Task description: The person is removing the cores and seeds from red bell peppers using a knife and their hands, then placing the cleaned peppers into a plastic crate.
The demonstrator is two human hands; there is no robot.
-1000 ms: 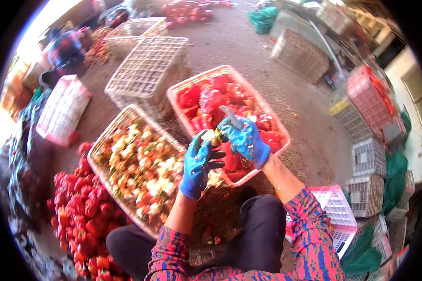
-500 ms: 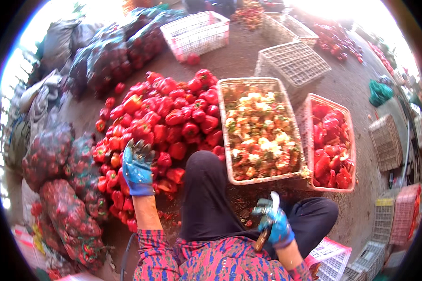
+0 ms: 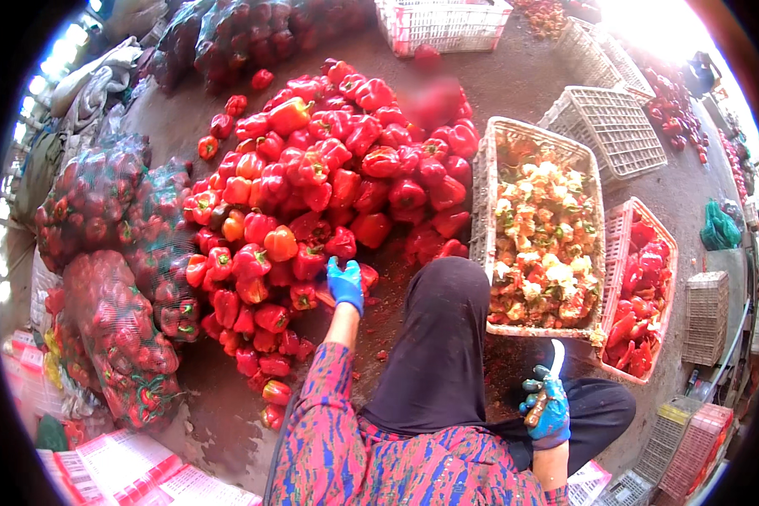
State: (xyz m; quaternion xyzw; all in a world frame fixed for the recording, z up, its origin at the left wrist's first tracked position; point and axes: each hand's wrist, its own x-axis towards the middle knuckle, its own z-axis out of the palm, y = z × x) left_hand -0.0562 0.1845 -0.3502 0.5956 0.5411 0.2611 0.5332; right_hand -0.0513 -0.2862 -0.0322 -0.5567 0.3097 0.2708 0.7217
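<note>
The brown floor (image 3: pixel 504 80) carries a heap of red peppers (image 3: pixel 346 181) across its middle, net sacks (image 3: pixel 118 316) toward its left edge and, right of the heap, a crate of pepper cores (image 3: pixel 481 211) beside a crate of cut peppers (image 3: pixel 616 244).

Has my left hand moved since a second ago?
Yes, leftward: the left hand was at the right edge of the crate of cores; now it is left of that crate, at the red pepper pile.

Peppers (image 3: pixel 383 160) are shiny, smooth | knife blade (image 3: pixel 558 357) looks metal | crate (image 3: pixel 483 207) is plastic | trousers (image 3: pixel 443 337) are dull cloth
</note>
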